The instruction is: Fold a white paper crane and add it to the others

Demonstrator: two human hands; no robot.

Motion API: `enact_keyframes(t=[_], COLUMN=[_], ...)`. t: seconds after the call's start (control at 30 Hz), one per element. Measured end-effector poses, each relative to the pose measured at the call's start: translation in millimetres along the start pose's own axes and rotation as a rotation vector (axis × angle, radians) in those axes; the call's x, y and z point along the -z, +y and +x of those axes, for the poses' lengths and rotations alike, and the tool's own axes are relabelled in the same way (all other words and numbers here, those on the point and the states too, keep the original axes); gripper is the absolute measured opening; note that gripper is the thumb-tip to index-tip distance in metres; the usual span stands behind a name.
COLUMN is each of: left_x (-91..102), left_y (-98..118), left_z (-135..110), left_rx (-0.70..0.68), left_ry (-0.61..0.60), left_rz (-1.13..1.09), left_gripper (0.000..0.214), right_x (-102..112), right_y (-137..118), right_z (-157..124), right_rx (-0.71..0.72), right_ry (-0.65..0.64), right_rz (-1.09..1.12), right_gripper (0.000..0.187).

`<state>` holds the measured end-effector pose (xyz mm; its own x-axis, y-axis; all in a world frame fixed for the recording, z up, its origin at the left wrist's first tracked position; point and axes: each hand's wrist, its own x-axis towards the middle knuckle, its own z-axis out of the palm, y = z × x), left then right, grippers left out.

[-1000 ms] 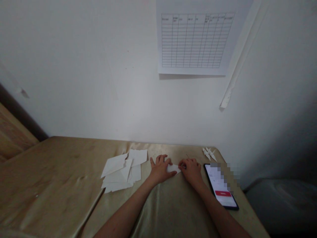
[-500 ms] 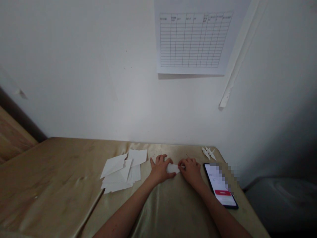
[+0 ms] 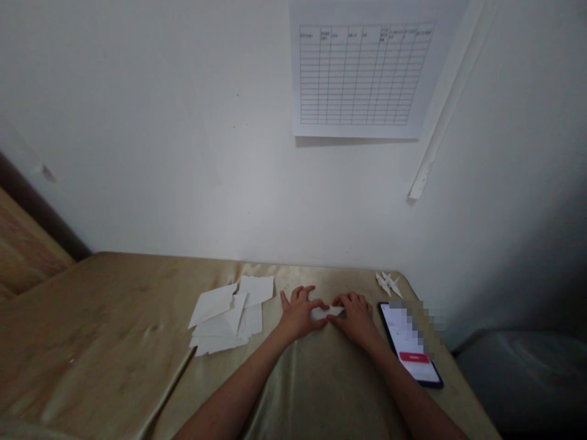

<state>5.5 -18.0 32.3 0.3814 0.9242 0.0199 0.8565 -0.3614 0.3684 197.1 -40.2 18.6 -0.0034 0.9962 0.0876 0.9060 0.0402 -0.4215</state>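
A small folded piece of white paper lies on the tan table between my two hands. My left hand rests on its left end, thumb and forefinger pinched on the paper, the other fingers spread on the table. My right hand presses on its right end with bent fingers. Both forearms reach in from the lower edge of the view.
A loose pile of white paper sheets lies left of my hands. A lit phone lies at the right, near the table's edge. Two small folded paper figures sit at the far right corner. A printed grid sheet hangs on the wall.
My hands have drawn a little closer together over the folded paper, which now looks narrower. Nothing else on the table has moved.
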Motion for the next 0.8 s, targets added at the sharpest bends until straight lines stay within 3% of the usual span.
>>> enact_keyframes(t=[0.23, 0.6, 0.8], left_x=[-1.6, -5.9, -7.1], left_y=[-3.5, -6.1, -5.1], left_z=[0.9, 3.1, -0.5], left_rx=[-0.015, -0.018, -0.047], left_ry=[-0.006, 0.006, 0.031], left_rz=[-0.002, -0.001, 0.014], left_gripper=[0.044, 0.043, 0.042], right_x=[2.1, 6.2, 7.4], right_y=[10.7, 24.7, 20.2], right_z=[5.8, 16.0, 13.4], right_rx=[-0.025, -0.029, -0.014], right_ry=[-0.025, -0.067, -0.05], right_rz=[0.068, 0.043, -0.005], right_gripper=[0.022, 0.04, 0.038])
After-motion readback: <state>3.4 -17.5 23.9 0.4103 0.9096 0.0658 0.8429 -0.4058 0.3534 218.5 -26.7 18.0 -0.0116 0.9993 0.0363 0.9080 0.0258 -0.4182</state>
